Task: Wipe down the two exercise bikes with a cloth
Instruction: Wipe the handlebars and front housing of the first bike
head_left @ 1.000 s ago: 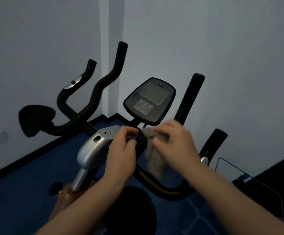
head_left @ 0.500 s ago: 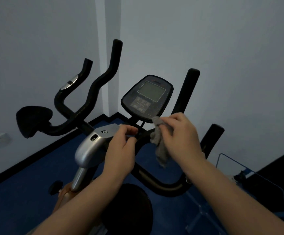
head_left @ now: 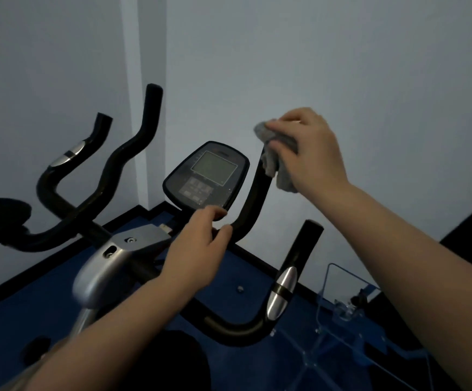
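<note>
A black exercise bike (head_left: 133, 244) with curved, foam-covered handlebars is seen from above, set on a blue floor (head_left: 9, 328) in a corner of pale grey walls (head_left: 342, 66). At the centre of the handlebars, a dark oval console (head_left: 206, 176) with a grey square screen is tilted toward the viewer.

A crumpled grey cloth (head_left: 278, 156) is held by the right hand (head_left: 311, 153) around the top of the upright right handlebar post (head_left: 253, 204). The fingers are curled over the cloth, clamping it against the post's upper end; the post's tip is hidden beneath cloth and hand.

The left hand (head_left: 198, 249) is placed at the bend of the handlebar just below the console, fingers and thumb curled around the black bar.

A silver metal stem housing (head_left: 108, 263) is seen below the left-side grips. A second black grip with a silver sensor band (head_left: 282, 289) rises at the lower right. A clear plastic frame (head_left: 342, 300) is seen on the floor nearby.
</note>
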The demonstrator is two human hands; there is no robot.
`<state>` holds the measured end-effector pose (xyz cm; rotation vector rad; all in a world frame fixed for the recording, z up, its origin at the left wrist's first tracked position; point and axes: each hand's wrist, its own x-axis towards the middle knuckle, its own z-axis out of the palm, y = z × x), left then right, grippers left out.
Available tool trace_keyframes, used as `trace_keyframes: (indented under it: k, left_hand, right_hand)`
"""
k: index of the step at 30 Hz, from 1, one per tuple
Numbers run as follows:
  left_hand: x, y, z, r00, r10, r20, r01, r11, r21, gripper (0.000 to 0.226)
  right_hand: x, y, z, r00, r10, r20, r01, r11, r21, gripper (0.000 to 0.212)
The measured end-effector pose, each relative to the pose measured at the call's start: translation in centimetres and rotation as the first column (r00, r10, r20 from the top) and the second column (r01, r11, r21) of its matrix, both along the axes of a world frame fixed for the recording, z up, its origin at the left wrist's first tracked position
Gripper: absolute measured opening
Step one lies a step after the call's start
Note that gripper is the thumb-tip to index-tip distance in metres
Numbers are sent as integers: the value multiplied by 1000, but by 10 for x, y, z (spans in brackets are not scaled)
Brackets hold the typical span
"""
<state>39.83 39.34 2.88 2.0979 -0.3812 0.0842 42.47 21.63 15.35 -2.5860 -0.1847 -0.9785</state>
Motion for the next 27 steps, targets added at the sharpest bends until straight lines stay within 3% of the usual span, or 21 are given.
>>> trace_keyframes:
  k: [5, 9, 13, 17, 22, 24, 27]
  left_hand:
    - [-8, -1, -9, 997, 73, 27, -73, 997, 18, 26]
    - [-9, -1, -10, 994, 77, 80, -83, 994, 65, 27]
    - [-9, -3, -10, 992, 83, 99, -92, 992, 89, 26]
    - [-10, -3, -8, 992, 65, 111, -77, 992, 103, 25]
    - [-10, -3, -8, 989, 67, 129, -83, 989, 120, 28]
    - [-10, -3, -8, 989, 66, 130, -82, 989, 120, 28]
    - [-8, -4, -8, 991, 61, 121, -74, 991, 107, 27]
  right_hand:
    - [3, -23, 12, 987, -73, -141, 69, 997, -33, 23]
    - [3, -20, 17, 990, -91, -110, 115, 967, 229, 23]
    - [2, 7, -26, 975, -184, -128, 219, 903, 369, 11]
    - [-21, 12, -69, 889, -204, -411, 305, 931, 199, 20]
    - [-12, 13, -42, 948, -254, -192, 306, 893, 329, 16]
    - [-15, 27, -54, 932, -288, -221, 336, 916, 221, 17]
    - [-27, 35, -71, 881, -277, -383, 288, 957, -29, 17]
